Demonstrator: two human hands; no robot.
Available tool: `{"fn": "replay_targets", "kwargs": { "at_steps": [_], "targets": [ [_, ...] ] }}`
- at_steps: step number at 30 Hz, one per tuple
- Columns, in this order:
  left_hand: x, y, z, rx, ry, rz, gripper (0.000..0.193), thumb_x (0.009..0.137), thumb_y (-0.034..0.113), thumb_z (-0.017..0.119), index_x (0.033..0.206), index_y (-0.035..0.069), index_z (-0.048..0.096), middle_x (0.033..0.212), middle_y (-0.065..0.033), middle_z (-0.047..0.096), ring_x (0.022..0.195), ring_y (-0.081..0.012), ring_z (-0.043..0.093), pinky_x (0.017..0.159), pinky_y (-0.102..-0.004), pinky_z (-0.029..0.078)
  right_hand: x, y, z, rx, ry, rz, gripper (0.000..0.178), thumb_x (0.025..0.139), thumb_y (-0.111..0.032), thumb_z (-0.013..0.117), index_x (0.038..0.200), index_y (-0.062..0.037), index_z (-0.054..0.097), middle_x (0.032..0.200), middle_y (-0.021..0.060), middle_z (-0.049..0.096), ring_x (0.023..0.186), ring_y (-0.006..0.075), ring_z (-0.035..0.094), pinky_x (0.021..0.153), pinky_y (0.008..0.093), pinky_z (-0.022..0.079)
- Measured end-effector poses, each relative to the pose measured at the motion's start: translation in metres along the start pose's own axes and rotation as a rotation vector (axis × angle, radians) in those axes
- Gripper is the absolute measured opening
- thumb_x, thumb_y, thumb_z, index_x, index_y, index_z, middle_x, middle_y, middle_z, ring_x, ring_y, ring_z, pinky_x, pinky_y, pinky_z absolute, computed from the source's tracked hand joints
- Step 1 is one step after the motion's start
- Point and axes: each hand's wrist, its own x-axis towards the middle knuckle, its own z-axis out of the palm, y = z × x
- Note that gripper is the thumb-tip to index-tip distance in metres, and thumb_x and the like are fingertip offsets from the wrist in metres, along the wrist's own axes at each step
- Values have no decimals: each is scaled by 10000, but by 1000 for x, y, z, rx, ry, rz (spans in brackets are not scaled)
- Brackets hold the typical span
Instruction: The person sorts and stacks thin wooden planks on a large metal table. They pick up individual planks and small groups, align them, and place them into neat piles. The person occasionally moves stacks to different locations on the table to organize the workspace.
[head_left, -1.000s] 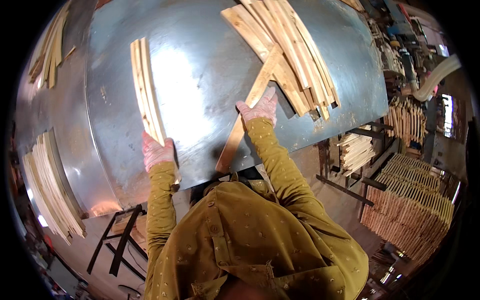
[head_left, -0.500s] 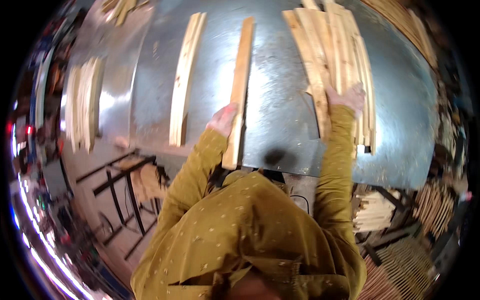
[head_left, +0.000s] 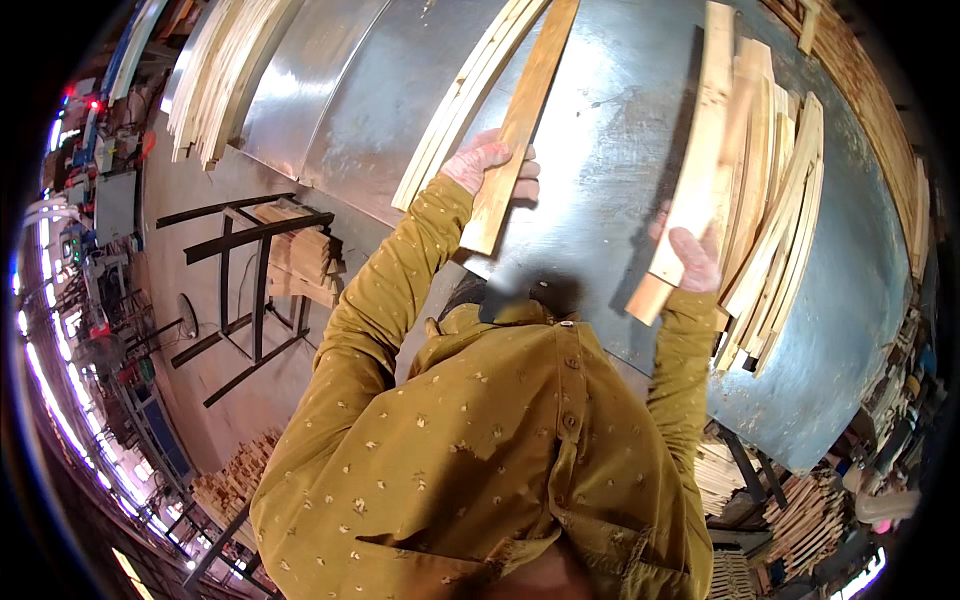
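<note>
My left hand (head_left: pixel 478 165) is closed round a brownish wooden slat (head_left: pixel 525 115), with fingertips showing past its right edge. This slat slants away from me over the metal tabletop, close beside a pair of paler slats (head_left: pixel 462 105). On the right, my right hand (head_left: pixel 695 258) grips a pale wooden slat (head_left: pixel 703 140) near its close end, thumb on top. A darker slat end (head_left: pixel 649 298) pokes out beneath it. Right beside that hand lies a loose, fanned pile of slats (head_left: pixel 790 200), partly overlapped by the held one.
The shiny metal table (head_left: pixel 610 110) has a seam on its left part. A stack of slats (head_left: pixel 225 75) lies at its far left. A black metal frame (head_left: pixel 262 270) stands on the floor at left, near stacked wood pieces (head_left: pixel 300 255). More slats (head_left: pixel 805 520) are piled below the table at right.
My right hand has raised a slat off the pile and shifted it left. My left hand's fingers now wrap the brownish slat, which sits closer to the pale pair. The view has turned.
</note>
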Motion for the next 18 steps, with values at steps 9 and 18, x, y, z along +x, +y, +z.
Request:
{"fn": "replay_targets", "kwargs": {
  "at_steps": [9,18],
  "targets": [
    [-55,8,-5,-188,103,-87,616,913,409,632,1403,87,442,883,-104,628,609,-170,594,495,-299,520,37,103,41,-285,467,77,314,868,-10,650,1167,16,557,960,112,635,794,200,634,702,315,560],
    [20,188,-68,73,160,137,723,864,92,650,1511,92,327,1023,-182,643,817,-312,691,720,-424,602,55,123,91,-549,781,165,556,834,-49,641,1366,-46,481,959,75,644,797,157,610,667,299,528]
  ]
}}
